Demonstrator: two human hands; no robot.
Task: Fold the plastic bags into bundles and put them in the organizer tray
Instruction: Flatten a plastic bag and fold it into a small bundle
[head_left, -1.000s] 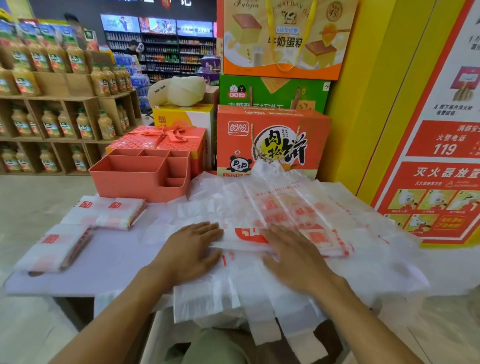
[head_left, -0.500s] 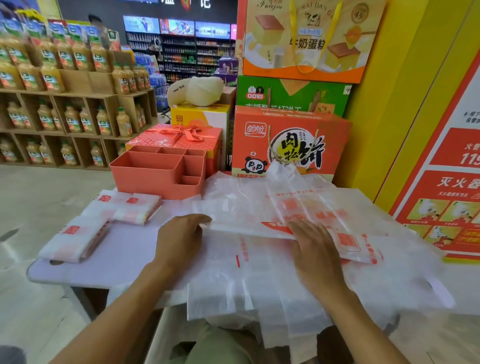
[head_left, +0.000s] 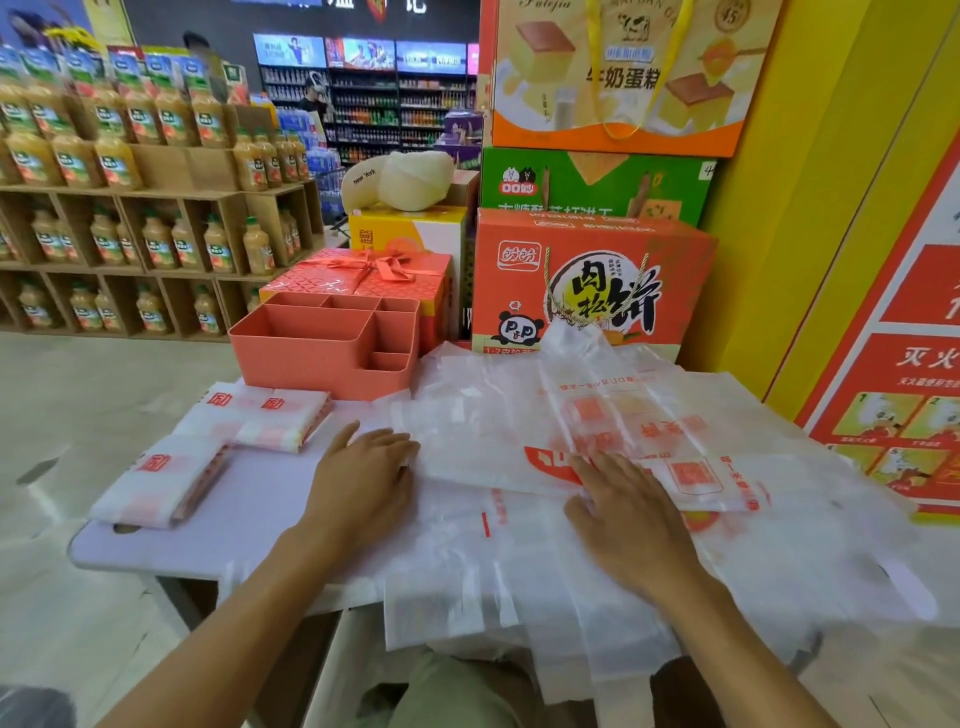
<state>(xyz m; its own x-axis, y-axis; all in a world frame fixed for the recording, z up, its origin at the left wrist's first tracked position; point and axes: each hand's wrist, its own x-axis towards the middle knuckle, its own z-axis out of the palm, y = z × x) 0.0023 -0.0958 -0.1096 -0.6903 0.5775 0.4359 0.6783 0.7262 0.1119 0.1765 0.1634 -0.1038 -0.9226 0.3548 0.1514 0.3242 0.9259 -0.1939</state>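
Observation:
A heap of loose white plastic bags (head_left: 649, 415) with red print covers the right half of the small table. My left hand (head_left: 363, 478) lies on the left edge of the top bag, fingers curled onto it. My right hand (head_left: 623, 509) presses flat on the folded bag edge near a red logo. Two folded bundles lie at the left: one (head_left: 280, 421) near the tray, one (head_left: 161, 478) by the table's left edge. The coral organizer tray (head_left: 291, 348) stands at the back left with nothing in its compartments.
The pale table (head_left: 234, 525) ends close on the left and front, with bag handles hanging over the front edge. Behind stand a red gift box (head_left: 358, 275), an orange carton (head_left: 592, 280) and stacked cartons. Juice bottle shelves (head_left: 130, 208) fill the left; a yellow wall rises at right.
My left hand slid left to the bag's left edge and curled onto it. My right hand moved a little right along the fold. The view shifted left.

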